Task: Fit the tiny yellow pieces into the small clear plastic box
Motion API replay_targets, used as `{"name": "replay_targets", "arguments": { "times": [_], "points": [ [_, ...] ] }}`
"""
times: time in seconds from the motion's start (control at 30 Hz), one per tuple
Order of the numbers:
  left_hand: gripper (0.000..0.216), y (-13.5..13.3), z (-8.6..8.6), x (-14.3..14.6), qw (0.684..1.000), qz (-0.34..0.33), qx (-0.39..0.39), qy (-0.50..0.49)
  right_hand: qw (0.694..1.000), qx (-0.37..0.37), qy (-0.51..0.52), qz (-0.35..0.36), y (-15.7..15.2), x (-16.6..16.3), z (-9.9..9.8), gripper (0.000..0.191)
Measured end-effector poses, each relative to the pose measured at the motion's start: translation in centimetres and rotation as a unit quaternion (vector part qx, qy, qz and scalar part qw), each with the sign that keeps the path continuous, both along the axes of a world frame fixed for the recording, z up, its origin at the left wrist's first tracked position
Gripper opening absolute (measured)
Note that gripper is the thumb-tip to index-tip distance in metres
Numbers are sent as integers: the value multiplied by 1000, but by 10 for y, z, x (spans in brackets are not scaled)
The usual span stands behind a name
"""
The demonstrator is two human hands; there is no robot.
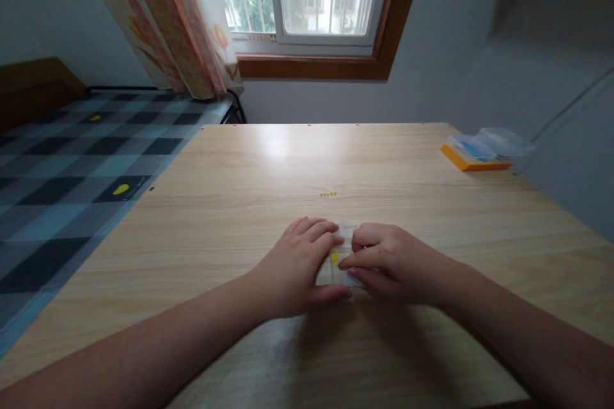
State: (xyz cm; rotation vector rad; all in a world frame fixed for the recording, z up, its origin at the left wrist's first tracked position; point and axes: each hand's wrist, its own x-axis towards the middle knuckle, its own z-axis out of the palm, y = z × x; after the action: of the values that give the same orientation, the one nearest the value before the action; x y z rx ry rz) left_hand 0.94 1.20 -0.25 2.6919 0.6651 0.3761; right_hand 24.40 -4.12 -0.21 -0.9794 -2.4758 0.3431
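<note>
A small clear, whitish plastic plate or flat case point(324, 276) lies on the table between my hands; my fingers cover much of it. My left hand point(300, 262) spans its left side, fingers at the far edge and thumb along the near edge, holding it. A small yellow piece point(334, 257) shows on the plate. Beside it is my right hand point(396, 262), index fingertip almost at the yellow piece, thumb close below and the other fingers curled. Whether anything tiny is between these fingertips is hidden. Beyond the plate sits a short row of tiny yellow pieces point(328, 194).
Light wooden table point(215, 204) under both hands. At its far right corner stands an orange-edged box point(474, 156) with clear plastic and something blue. A checked bed cover point(105, 166) borders the left side. Behind are a window point(326, 0) and a patterned curtain point(177, 25).
</note>
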Motion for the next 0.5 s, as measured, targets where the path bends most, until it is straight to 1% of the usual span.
{"name": "replay_targets", "arguments": {
  "times": [0.5],
  "points": [
    [66, 0, -2, 1, 1000, 1, -2, 2, 1000, -6, 8, -7, 2, -2, -2, 22]
  ]
}}
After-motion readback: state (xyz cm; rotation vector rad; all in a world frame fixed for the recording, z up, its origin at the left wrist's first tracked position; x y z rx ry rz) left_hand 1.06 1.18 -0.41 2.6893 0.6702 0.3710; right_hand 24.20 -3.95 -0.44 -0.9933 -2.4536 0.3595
